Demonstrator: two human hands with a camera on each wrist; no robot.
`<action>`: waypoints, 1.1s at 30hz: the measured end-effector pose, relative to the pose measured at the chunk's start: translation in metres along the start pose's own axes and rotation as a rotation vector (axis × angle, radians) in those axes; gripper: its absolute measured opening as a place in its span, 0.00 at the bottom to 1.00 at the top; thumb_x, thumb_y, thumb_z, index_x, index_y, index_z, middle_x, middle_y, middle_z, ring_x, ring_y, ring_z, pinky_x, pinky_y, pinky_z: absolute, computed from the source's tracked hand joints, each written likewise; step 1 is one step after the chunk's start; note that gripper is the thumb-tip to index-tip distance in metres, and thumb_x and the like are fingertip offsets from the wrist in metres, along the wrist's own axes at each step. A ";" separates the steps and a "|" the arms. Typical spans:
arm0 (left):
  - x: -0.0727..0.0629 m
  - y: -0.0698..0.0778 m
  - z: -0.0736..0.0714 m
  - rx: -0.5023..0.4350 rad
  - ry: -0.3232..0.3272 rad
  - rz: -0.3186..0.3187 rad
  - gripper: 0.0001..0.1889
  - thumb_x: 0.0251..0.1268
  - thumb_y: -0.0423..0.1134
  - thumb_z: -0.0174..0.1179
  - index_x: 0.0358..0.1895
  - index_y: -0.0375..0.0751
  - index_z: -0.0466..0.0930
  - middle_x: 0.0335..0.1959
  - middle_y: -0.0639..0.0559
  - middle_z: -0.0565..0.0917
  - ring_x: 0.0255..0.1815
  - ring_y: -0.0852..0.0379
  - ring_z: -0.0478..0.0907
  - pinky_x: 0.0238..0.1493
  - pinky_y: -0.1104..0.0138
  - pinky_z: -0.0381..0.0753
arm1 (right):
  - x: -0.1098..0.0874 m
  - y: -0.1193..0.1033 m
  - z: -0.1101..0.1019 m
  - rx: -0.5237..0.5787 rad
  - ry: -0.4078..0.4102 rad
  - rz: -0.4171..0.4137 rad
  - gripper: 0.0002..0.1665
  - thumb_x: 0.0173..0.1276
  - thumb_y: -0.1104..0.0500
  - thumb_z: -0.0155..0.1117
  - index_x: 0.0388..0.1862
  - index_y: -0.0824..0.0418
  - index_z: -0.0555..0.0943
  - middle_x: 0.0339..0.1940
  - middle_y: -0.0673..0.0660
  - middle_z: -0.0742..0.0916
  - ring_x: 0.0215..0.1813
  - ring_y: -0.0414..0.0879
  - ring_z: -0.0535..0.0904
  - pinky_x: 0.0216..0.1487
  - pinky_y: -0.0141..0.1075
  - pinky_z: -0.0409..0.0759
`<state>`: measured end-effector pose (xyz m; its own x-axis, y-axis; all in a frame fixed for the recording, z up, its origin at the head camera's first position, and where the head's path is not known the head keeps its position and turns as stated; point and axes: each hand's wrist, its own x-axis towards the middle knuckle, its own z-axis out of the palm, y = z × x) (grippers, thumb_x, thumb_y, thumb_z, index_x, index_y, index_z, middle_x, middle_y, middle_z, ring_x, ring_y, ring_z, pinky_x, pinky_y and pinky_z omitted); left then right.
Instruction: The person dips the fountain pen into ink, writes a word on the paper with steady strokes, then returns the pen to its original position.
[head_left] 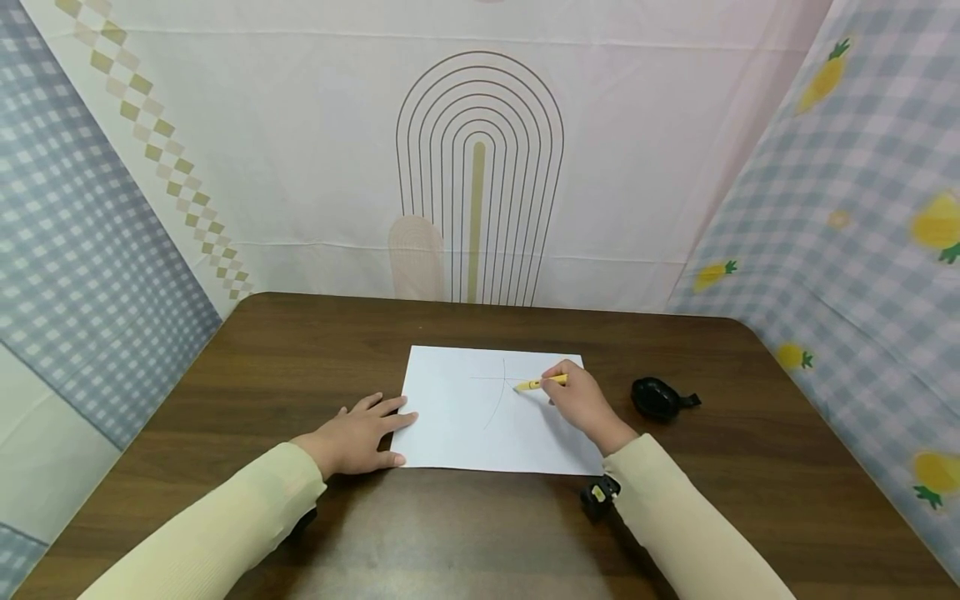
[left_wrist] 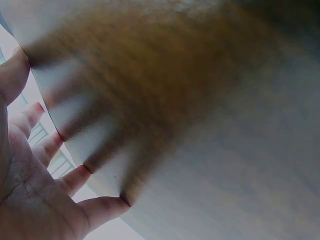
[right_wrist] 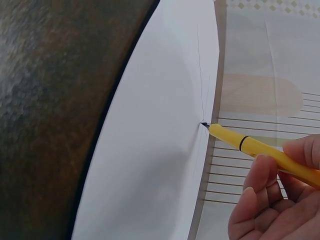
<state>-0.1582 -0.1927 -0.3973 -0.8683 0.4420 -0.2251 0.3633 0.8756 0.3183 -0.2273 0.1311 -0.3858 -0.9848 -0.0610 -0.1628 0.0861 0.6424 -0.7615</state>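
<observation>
Now right fingers (right_wrist: 257, 180) pinching yellow pen (right_wrist: 260, 150), tip on paper (head_left: 480, 417), left fingers (head_left: 378, 410) spread flat.

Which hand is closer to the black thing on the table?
The right hand. It holds the yellow pen on the paper, just left of the black thing. The left hand rests flat at the paper's far left edge, much farther away.

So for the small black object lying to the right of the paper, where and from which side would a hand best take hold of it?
Probably from above, around the rounded body of the black object: it lies flat on the table with open wood all round. Its small tab points right, so fingers closing front to back would avoid it. The right hand, nearest, holds the yellow pen.
</observation>
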 end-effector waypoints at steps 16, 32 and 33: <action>0.002 -0.002 0.001 0.014 -0.004 -0.002 0.35 0.64 0.55 0.62 0.72 0.49 0.66 0.75 0.44 0.58 0.74 0.32 0.51 0.59 0.29 0.56 | -0.001 0.004 -0.001 -0.012 0.000 0.009 0.12 0.73 0.57 0.55 0.48 0.63 0.76 0.43 0.61 0.82 0.32 0.48 0.70 0.28 0.33 0.68; 0.002 -0.002 0.000 0.021 -0.002 -0.003 0.35 0.64 0.54 0.62 0.72 0.49 0.65 0.75 0.44 0.59 0.74 0.32 0.51 0.59 0.28 0.56 | -0.009 0.006 -0.005 -0.013 -0.008 0.000 0.11 0.73 0.58 0.55 0.48 0.64 0.76 0.42 0.61 0.82 0.33 0.48 0.71 0.29 0.34 0.68; 0.002 -0.002 0.000 0.021 -0.001 -0.002 0.35 0.64 0.54 0.62 0.72 0.49 0.66 0.75 0.44 0.59 0.74 0.32 0.51 0.59 0.28 0.56 | -0.009 0.006 -0.005 -0.013 -0.009 -0.001 0.11 0.73 0.58 0.55 0.48 0.64 0.76 0.42 0.61 0.82 0.33 0.48 0.71 0.29 0.34 0.68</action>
<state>-0.1602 -0.1932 -0.3987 -0.8687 0.4402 -0.2272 0.3682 0.8806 0.2984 -0.2187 0.1394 -0.3861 -0.9834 -0.0682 -0.1682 0.0836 0.6520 -0.7536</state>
